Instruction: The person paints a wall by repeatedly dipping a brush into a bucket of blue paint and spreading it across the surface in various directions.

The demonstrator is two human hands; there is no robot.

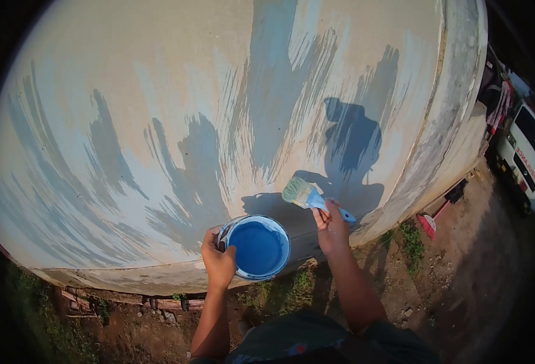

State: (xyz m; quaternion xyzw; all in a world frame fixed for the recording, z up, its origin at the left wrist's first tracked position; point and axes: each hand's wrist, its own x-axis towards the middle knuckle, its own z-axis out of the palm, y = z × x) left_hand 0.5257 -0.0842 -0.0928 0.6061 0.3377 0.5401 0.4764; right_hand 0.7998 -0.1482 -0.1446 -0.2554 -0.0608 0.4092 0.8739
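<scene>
My left hand (219, 262) grips the rim and side of a round paint bucket (285, 247), its thumb over the edge. Blue paint (256, 247) shows inside the bucket. In my right hand (332, 232) is a paintbrush (313, 200) with a blue handle, its bristles pointing up and to the left. Pale paint coats the bristles, which stand apart from the bucket. Ahead of both hands rises a beige wall (182, 42) with streaky light blue and grey-blue strokes. My shadow falls on the wall behind the brush.
Bare soil (137, 327) with weeds (300, 288) and stones runs along the wall's foot. A red and white object (426, 225) lies on the ground at the right. Beyond the wall's corner (443, 109), a white vehicle (525, 155) is parked at the far right.
</scene>
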